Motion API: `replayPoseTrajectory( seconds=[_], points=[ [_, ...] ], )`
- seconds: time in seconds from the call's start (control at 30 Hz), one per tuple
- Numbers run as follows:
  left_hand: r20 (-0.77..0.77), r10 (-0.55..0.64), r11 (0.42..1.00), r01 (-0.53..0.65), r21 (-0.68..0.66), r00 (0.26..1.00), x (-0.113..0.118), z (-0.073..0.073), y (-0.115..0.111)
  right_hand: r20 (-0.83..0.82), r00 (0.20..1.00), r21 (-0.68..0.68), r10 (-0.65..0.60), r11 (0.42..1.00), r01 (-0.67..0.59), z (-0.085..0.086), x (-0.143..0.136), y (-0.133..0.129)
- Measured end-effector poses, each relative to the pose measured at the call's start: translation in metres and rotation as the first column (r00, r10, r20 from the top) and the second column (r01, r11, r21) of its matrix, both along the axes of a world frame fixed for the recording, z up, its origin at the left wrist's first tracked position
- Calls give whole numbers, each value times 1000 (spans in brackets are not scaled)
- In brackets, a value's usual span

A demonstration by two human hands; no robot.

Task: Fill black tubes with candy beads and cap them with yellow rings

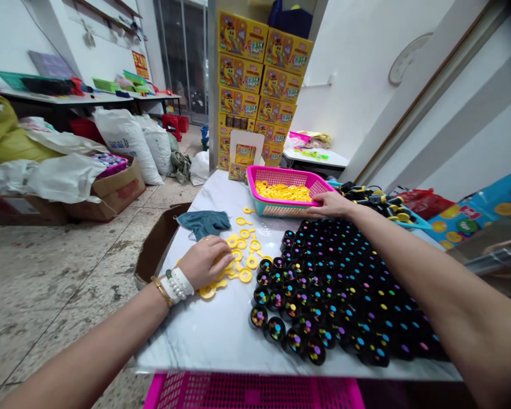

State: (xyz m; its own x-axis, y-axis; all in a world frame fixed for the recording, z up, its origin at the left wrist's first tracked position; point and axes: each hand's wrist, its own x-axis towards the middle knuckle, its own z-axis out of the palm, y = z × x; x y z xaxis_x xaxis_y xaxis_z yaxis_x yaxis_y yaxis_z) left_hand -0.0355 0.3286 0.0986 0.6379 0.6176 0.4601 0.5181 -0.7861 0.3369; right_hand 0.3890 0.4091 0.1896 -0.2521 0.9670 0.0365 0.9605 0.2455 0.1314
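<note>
My left hand (209, 260) lies palm down over loose yellow plastic ring pieces (246, 275), its fingers loosely stretched and touching some of them. Each piece is a ring with a short tab. At the back, my right hand (330, 204) grips the near right corner of a pink basket (255, 173) holding a heap of yellow pieces (283, 192). This basket sits in a light blue basket (272, 210). Below my right arm, many small black cups (276, 328) stand in packed rows, with coloured bits inside.
A teal cloth (204, 222) lies beyond my left hand on the white marbled table (221, 341). Stacked yellow boxes (241, 68) rise behind. At right, a blue tray (413, 218) holds black-and-yellow parts. Below the front edge is a pink crate (255, 392); a cardboard box (153, 250) stands left.
</note>
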Motion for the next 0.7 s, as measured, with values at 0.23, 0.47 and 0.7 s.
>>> replayPoseTrajectory(
  seconds=[0.23,0.47,0.7],
  points=[
    [123,49,997,-55,45,991,-4,-1,-5,-157,988,-17,3,1000,-6,1,-8,-10],
    [-20,177,984,-176,35,984,22,8,36,-166,986,40,27,999,-21,-8,22,-4],
    [-384,74,996,-84,-10,920,85,17,126,-176,982,79,-71,993,86,-14,15,-10]
  ],
)
